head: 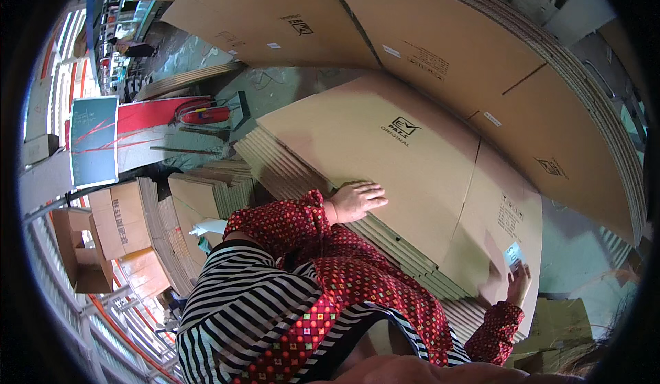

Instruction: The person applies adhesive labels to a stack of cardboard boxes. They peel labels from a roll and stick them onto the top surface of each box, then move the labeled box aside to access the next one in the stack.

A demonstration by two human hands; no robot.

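A stack of flat corrugated cardboard cartons (pixel 428 177) lies before me, its layered edges stepped along the near side. The top sheet bears a printed logo and smaller print. My left hand (pixel 357 201) rests palm down on that sheet near its close edge, fingers extended and nothing held. Farther right, my right hand (pixel 518 284) has its fingertips on the lower end of a small white label (pixel 514 255) with printed characters. The label is over the right part of the top sheet; whether it is stuck down cannot be seen.
Tall cardboard sheets (pixel 454 69) lean upright behind the stack. More folded cartons (pixel 206 193) stand at the left, near an open box (pixel 82 252). A red fire extinguisher (pixel 206 115) and a green board (pixel 95 141) are at upper left. A person (pixel 135 49) is far off.
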